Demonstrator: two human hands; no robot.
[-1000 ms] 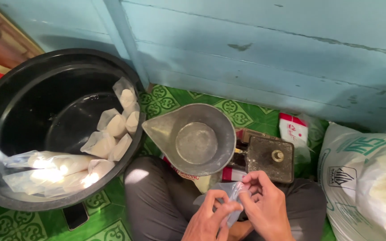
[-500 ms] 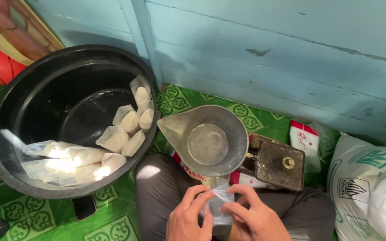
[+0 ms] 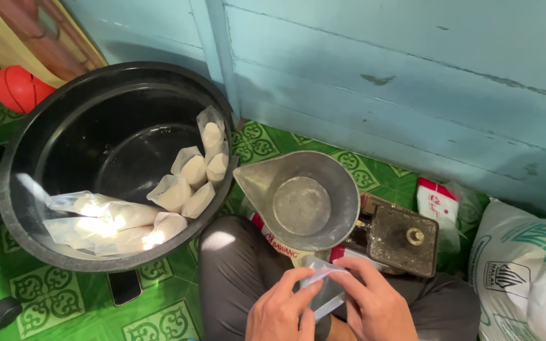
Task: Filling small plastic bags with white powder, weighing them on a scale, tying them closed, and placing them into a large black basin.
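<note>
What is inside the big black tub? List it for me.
The black tub holds small clear plastic bags filled with white powder, lying along its right wall and near its front edge. The rest of its floor shows bare and dark. Anything beneath the piled bags is covered.

left hand (image 3: pixel 280 314): sat low in the view, just below the round metal scale pan (image 3: pixel 304 201), back of the hand up, fingers bent inward, thumb and forefinger pinched on the near left edge of a small clear plastic bag (image 3: pixel 323 287).
right hand (image 3: pixel 374 303): lay below and slightly right of the same pan, knuckles raised, fingers curled, fingertips pressed on the bag's top right edge.
both hands: close together, the bag between them.
legs: folded under the hands, in grey trousers.
</note>
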